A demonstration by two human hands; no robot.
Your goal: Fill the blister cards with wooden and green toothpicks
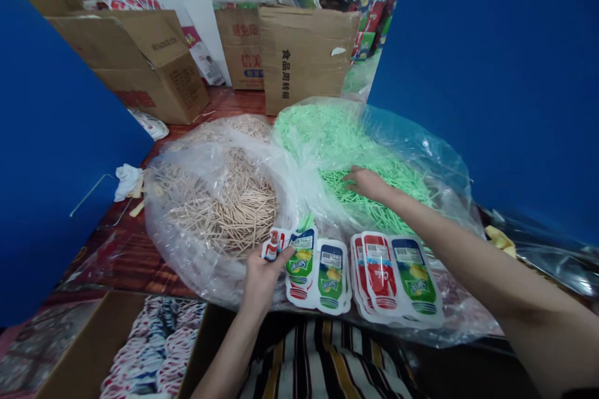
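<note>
My left hand point(263, 274) is closed on a bottle-shaped Sprite packet point(302, 259), thumb on its front. Several green sticks point(306, 222) stand out of the packet's top. A small red-and-white bottle-shaped piece point(271, 246) shows by the same fingers; how it is held is unclear. My right hand point(367, 184) is over the loose green sticks point(388, 177) in an open clear bag, fingertips near them and apart, with nothing visible in them. In front of me lie flat Sprite packets point(332, 277) and a pile of cola packets point(380, 271) and Sprite packets point(414, 277).
A clear plastic bag point(163, 218) of beige sticks point(248, 209) lies at the left. Cardboard boxes point(309, 53) stand at the back. Blue panels point(491, 75) flank the table. At lower left is an open box point(88, 343) of bundled pieces point(154, 343).
</note>
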